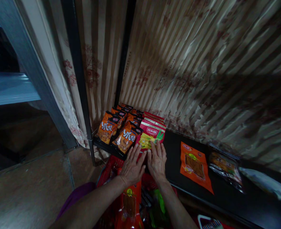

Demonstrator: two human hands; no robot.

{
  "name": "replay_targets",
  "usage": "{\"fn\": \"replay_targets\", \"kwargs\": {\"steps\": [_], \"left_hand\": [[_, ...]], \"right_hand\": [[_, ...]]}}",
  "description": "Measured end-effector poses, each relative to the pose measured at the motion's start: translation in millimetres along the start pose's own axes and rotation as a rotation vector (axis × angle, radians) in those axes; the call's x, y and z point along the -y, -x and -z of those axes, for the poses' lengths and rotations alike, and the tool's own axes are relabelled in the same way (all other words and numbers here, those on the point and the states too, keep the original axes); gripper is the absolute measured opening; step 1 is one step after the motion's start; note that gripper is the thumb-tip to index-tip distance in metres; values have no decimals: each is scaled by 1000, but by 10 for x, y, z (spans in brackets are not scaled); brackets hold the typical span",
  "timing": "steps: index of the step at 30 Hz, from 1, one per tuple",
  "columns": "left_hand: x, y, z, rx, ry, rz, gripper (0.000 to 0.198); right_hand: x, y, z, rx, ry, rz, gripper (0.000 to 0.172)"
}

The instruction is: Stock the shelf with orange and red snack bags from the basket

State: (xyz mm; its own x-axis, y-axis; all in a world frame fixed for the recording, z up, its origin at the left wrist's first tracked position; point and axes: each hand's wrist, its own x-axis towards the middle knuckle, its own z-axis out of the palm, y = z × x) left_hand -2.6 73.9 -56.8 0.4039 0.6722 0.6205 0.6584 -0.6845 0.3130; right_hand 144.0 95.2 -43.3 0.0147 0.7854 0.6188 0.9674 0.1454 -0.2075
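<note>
A red and yellow snack bag (151, 132) stands in front of several similar bags on the black shelf (171, 159). My left hand (133, 163) lies at its lower left edge, palm down with the fingers spread. On the bag's lower front rest the fingertips of my right hand (157, 159), also spread. Neither hand is closed around anything. Just left of the red bags stand two rows of orange and black snack bags (126, 136). Below my hands is a red basket (107, 170) holding an orange packet (129, 203) and a green item (161, 203).
Farther right on the shelf lie an orange packet (195, 165), a dark clear-fronted bag (225, 168) and a pale bag (267, 183). A patterned curtain (178, 70) hangs behind. Dark metal posts (79, 70) rise at the left, above a tiled floor (35, 190).
</note>
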Motion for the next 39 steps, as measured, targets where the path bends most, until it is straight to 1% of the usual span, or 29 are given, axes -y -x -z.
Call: {"fn": "replay_targets", "kwargs": {"steps": [3,5,8,10,14,19,23,25,31,36,39], "left_hand": [[63,9,97,-62,-41,33,57],[145,-17,167,-113,-66,68,55],[297,-67,274,-174,-100,159,57],[382,-83,333,-179,-109,201,59],[464,-52,389,-137,-101,215,62],[485,11,360,-115,-87,222,67],[516,17,323,-113,-97,259,69],[538,18,297,-115,-113,282,68],[589,-23,202,-161,-141,315,62],[592,-141,171,-155,-159,366,60],[588,-162,172,-143,-178,388,62]], "right_hand": [[61,-24,28,-25,13,13,42],[131,-69,57,-36,2,39,40],[261,-184,83,-32,-28,90,39],[339,-265,70,-24,-42,104,38],[427,-345,-13,-16,-51,91,40],[494,-360,-86,24,-114,110,42],[612,-454,-95,110,-195,24,46],[681,-513,-103,130,-247,-25,47],[812,-641,-191,69,-420,-43,45],[786,-698,-268,88,-477,-60,44],[746,-661,-288,104,-482,-53,45]]}}
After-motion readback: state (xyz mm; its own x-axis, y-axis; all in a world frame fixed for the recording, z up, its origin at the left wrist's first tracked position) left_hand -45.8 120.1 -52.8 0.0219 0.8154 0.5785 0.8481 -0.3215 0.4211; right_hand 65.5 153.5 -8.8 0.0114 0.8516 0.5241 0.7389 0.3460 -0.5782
